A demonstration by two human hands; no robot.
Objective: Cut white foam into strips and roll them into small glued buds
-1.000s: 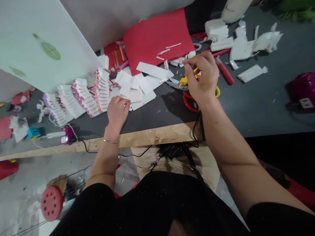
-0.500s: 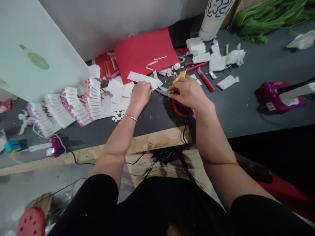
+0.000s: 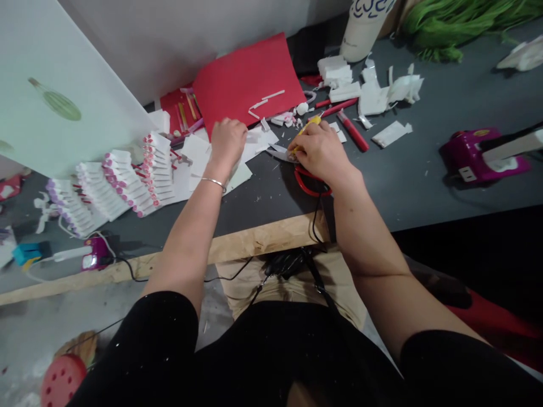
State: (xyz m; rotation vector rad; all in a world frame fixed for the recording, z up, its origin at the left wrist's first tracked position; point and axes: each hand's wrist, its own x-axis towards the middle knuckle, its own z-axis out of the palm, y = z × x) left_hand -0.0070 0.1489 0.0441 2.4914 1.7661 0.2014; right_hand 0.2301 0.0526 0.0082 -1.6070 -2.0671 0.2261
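Note:
My right hand [image 3: 320, 146] is wrapped round a yellow hot glue gun [image 3: 313, 122], most of it covered by my fingers. Directly below lie scissors with red handles [image 3: 311, 186], their blades [image 3: 279, 154] pointing left. My left hand [image 3: 229, 141] is closed, with curled fingers, over a spread of white paper pieces [image 3: 199, 151]; what the fingertips grip is hidden. Close to its fingertips a white paper piece [image 3: 268, 138] lies on the pile. Thin white strips [image 3: 274, 95] rest on a red sheet [image 3: 241, 76] behind the hands.
Rows of white folded pieces with pink and purple tips [image 3: 127, 183] stand left. Red tubes [image 3: 353, 130], white packets [image 3: 373, 102] and a purple device [image 3: 483, 155] lie right. A cup [image 3: 360, 37] and green strands [image 3: 458, 25] stand behind. A black cord [image 3: 316, 223] crosses the wooden edge [image 3: 267, 237].
My left hand has moved left and away from me, off the long white strip's end, over the paper pile. The small white discs beside its wrist are now hidden. My right hand stays nearly in place.

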